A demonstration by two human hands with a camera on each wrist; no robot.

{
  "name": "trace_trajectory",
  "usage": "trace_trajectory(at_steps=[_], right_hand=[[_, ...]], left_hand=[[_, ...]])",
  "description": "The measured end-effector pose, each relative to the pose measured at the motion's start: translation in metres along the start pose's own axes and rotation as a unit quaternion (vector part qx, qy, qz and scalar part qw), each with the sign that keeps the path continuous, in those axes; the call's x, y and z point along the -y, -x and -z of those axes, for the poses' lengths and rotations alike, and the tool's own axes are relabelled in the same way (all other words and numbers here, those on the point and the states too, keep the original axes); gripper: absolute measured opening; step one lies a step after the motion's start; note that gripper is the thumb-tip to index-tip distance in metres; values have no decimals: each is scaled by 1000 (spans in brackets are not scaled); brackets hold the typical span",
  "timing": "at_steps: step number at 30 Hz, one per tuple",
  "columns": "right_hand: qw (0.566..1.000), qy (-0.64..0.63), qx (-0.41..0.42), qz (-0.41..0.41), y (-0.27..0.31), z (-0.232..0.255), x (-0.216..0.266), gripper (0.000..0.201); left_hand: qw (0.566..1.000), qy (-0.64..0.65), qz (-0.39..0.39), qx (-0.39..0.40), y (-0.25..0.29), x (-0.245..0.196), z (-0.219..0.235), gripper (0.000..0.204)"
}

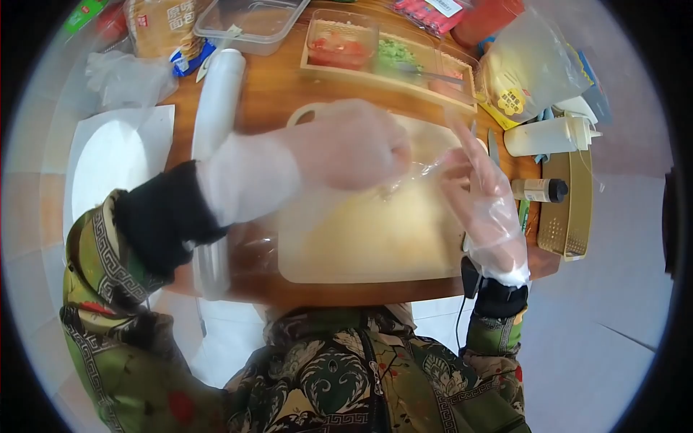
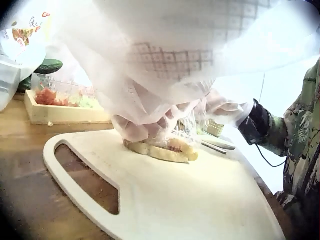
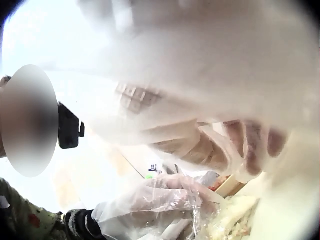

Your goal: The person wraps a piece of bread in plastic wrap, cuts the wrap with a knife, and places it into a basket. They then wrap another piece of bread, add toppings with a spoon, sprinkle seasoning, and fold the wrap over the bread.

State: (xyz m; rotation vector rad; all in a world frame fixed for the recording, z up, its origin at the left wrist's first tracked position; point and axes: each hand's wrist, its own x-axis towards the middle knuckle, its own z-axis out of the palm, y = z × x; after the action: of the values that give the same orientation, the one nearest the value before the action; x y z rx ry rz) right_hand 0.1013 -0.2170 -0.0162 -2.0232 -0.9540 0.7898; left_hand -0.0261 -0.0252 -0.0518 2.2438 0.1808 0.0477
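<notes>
One bread slice [image 2: 172,154] lies on the cutting board [image 1: 361,268]; above it, the left hand [image 1: 354,144] curls its fingers, hold unclear; the right hand [image 1: 489,198] has fairly straight fingers.

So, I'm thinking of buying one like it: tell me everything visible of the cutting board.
The cutting board is pale and smooth-looking, perhaps plastic, with rounded corners and a long handle slot at one end. It lies flat on the wooden table. A bread-like piece of food rests on it. The left hand is over it; whether the fingers touch the board is unclear.
</notes>
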Motion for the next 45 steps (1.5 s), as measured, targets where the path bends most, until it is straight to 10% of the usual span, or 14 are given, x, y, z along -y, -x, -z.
trace_trajectory(at_steps=[9, 11, 20, 24, 26, 29, 34, 36, 42, 45], right_hand=[[976, 73, -146, 143, 32, -47, -12, 139], [927, 171, -223, 248, 24, -61, -16, 137], [932, -207, -282, 99, 19, -34, -22, 91], [929, -187, -313, 59, 29, -8, -47, 83], [911, -169, -367, 81, 29, -5, -47, 81], [920, -69, -353, 155, 28, -11, -21, 84], [954, 74, -240, 165, 10, -21, -10, 90], [959, -247, -141, -7, 8, -26, -13, 85], [969, -239, -24, -65, 12, 2, -51, 83], [968, -224, -111, -32, 10, -5, -36, 82]], left_hand=[[992, -113, -40, 34, -16, 6, -4, 26], [935, -295, -195, 26, -16, 7, -2, 19], [887, -395, -217, 103, -26, -3, 17, 14], [892, -387, -216, 89, -24, -13, 19, 7], [910, -372, -42, 178, -29, -35, 23, 30], [898, -397, -139, 131, -18, -30, 27, 28], [928, -330, -89, 147, -29, -17, 18, 22], [951, -282, -51, 120, -27, -14, 17, 21], [943, -306, -55, 119, -24, -10, 15, 19], [902, -376, -196, 84, -15, -9, 25, 19]])
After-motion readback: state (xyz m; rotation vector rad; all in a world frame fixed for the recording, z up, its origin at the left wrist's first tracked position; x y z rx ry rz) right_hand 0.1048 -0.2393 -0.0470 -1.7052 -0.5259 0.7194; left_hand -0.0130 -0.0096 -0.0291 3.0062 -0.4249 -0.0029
